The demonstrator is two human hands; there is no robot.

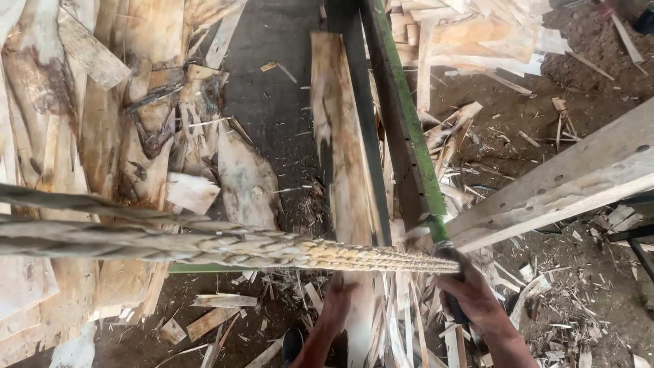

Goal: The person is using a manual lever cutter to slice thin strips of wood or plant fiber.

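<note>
Pale splintery wood strip [344, 157], left hand [335, 308] beneath, right hand [473, 296] alongside.

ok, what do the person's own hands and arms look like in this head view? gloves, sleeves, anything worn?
Both are bare: no gloves, and no sleeves, watch or bands on the forearms as far as they show. The left hand is mostly behind a wooden plank, so only part of it and the forearm can be seen. The right hand shows its back and knuckles, with the wrist running off the bottom edge.

Both hands reach downward, right hand [473, 293] clenched (left hand [336, 303] partly hidden).
</note>
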